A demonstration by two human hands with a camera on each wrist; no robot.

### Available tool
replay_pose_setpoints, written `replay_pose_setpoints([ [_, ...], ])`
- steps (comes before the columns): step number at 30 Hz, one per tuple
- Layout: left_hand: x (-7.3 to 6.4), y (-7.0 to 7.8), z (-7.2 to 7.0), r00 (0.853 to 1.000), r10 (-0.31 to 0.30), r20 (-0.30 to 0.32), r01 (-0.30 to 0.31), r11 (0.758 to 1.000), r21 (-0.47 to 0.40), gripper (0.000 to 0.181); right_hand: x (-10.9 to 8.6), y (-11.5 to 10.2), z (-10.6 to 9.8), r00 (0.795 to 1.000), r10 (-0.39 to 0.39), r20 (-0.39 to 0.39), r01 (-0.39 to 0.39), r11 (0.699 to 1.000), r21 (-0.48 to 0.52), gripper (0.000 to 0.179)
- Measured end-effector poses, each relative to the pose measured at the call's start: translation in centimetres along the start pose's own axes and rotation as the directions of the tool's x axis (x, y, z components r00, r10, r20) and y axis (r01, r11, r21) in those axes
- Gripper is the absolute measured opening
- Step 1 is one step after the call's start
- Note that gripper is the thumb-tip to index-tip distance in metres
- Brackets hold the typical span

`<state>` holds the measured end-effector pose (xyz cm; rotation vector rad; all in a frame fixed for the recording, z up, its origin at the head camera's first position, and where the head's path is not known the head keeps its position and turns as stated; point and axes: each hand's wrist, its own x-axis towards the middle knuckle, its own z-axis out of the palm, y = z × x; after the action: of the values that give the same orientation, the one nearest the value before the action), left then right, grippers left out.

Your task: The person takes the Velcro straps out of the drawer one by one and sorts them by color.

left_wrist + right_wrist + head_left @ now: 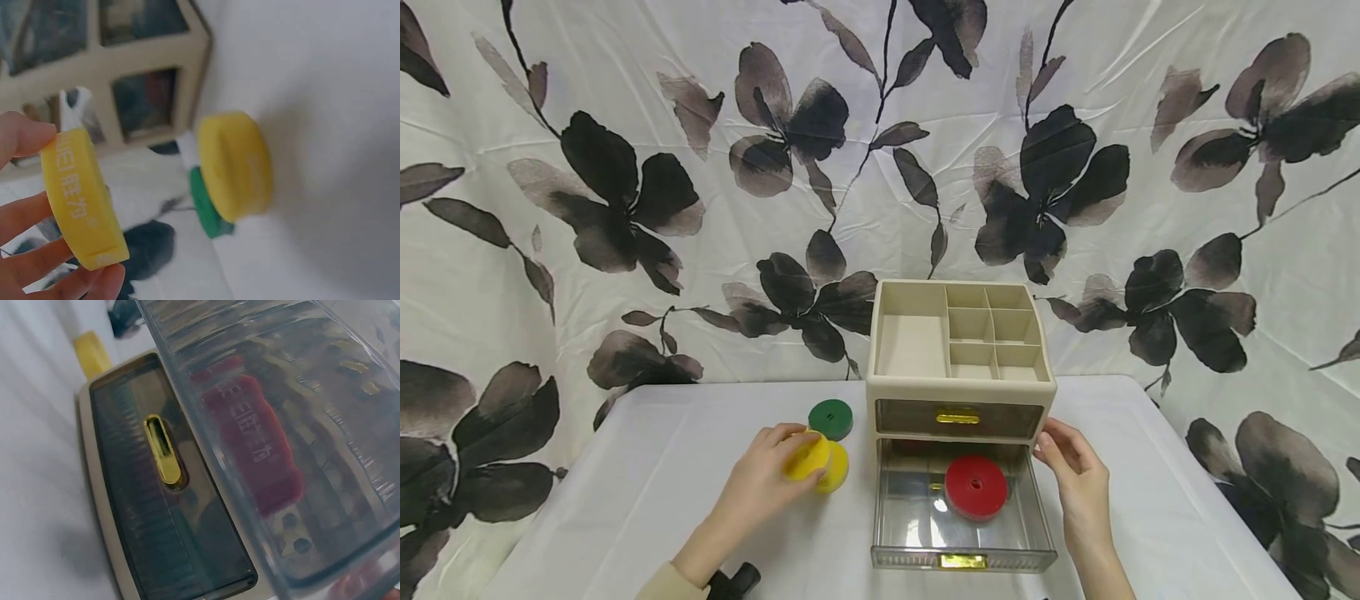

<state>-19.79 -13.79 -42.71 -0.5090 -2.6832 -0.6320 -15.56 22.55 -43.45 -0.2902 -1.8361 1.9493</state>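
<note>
My left hand (775, 462) grips a yellow tape roll (84, 200) by its rim, thumb on one side and fingers on the other. A second yellow roll (234, 165) stands on the table just beyond it, with a green roll (831, 419) behind. In the pulled-out lower drawer (910, 517) of a beige desk organizer (962, 388) lies a red roll (976, 487), which shows through the clear plastic in the right wrist view. My right hand (1078, 475) is at the organizer's right side, fingertips right by its wall, holding nothing visible.
The organizer's upper drawer (917, 418) is closed, with a gold handle (164, 450). Its top has several compartments (973, 325). A white-covered table (662, 467) lies below, and a floral cloth (880, 225) hangs behind. A black object (735, 581) sits by the left wrist.
</note>
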Motion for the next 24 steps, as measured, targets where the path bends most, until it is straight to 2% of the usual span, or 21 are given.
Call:
replay_pose_setpoints([
  [14, 0.3, -5.2, 2.2, 0.997, -0.078, 0.016, 0.077, 0.996, 0.043, 0.044, 0.1, 0.0, 0.1, 1.0, 0.003, 0.001, -0.003, 1.0, -0.003, 0.03],
  [24, 0.5, -7.5, 3.0, 0.982, -0.169, 0.082, 0.164, 0.984, 0.063, 0.044, 0.2, 0.0, 0.1, 1.0, 0.008, -0.002, -0.008, 1.0, -0.019, 0.031],
])
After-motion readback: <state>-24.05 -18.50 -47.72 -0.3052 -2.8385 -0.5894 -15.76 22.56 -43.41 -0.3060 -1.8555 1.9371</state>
